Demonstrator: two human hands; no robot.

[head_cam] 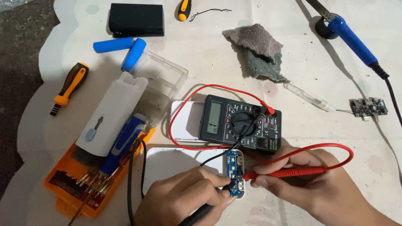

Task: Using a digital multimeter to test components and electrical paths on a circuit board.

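Board: small blue board point(233, 167) sat in white shell point(184, 165) at 6 o'clock, meter point(240, 122) just above, screen facing the wearer.
Right hand point(307, 182): pinched shut on red probe point(284, 172), tip on board.
Left hand point(184, 201): closed round black probe point(201, 214); tip hidden by fingers.
Cut off: wrists, black lead.

A multimeter point(239, 123) lies at the middle of the table point(293, 54), just behind the circuit board point(234, 167) where the left hand point(184, 201) and right hand point(301, 180) meet. A tool tray point(90, 180) sits to the left, a cloth point(257, 50) behind the multimeter, and a soldering iron point(349, 35) far right behind.
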